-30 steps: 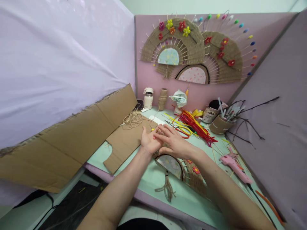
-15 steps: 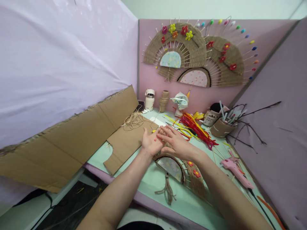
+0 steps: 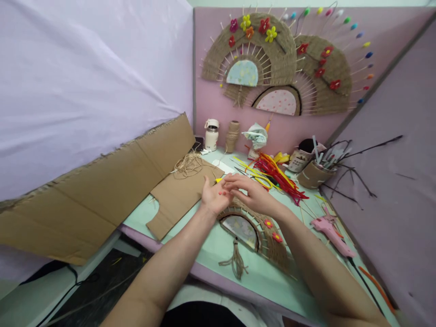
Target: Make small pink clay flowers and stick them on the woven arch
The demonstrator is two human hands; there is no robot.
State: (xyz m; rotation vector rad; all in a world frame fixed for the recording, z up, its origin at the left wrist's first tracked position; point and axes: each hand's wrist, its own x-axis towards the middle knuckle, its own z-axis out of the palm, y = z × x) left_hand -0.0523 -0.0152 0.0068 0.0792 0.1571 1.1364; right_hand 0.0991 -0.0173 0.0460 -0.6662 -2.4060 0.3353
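Observation:
My left hand (image 3: 214, 196) lies palm up over the table, its fingers stretched out. On its palm rest two small red balls (image 3: 222, 193). My right hand (image 3: 250, 193) reaches across from the right, palm down, over the left hand's fingers. Its fingers are extended and the thumb stands apart; whether the fingertips touch anything is hard to see. Beneath the hands lies a twine-woven fan (image 3: 272, 252) with two red flowers (image 3: 269, 223), a grey-patterned half-round centre (image 3: 240, 229) and a twine tassel (image 3: 236, 263). The hands hide part of its upper left.
A cardboard sheet (image 3: 177, 200) carries tangled twine (image 3: 189, 165); taller cardboard (image 3: 102, 190) leans at left. Behind the hands lie scissors (image 3: 260, 180) and red pipe cleaners (image 3: 281, 175). A pink glue gun (image 3: 332, 234) and pen holder (image 3: 315, 175) with twigs are at right.
My right hand has drawn its fingers in slightly and shifted, so two red balls now show in my left palm instead of one. The view has tilted a little.

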